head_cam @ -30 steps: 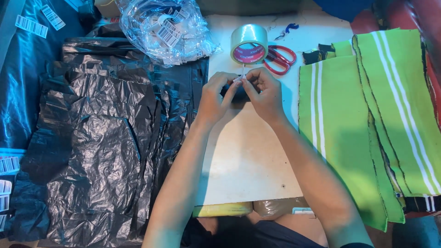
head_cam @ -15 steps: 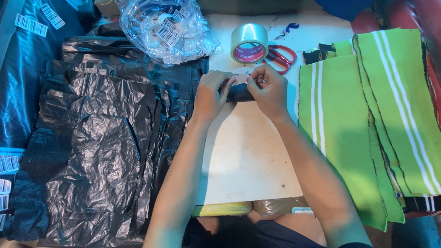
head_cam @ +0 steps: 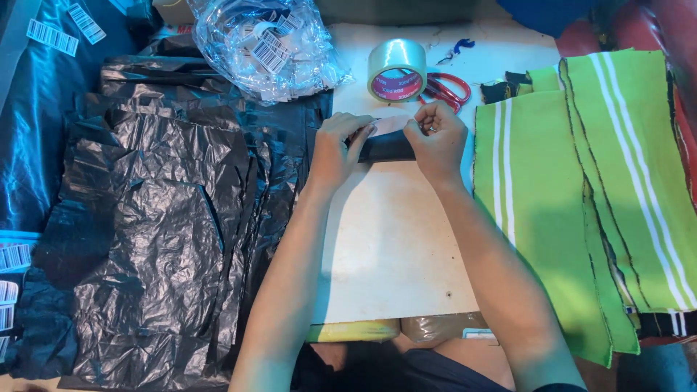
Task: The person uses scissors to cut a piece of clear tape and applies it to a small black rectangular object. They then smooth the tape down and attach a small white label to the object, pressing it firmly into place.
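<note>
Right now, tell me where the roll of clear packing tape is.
In the head view, the roll of clear packing tape stands on the white table at the far edge, just left of the red-handled scissors and beyond both hands.

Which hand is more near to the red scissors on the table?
Right. The right hand lies just below the red scissors, almost touching them. The left hand is farther, on the other end of the small dark bundle both hands hold.
</note>
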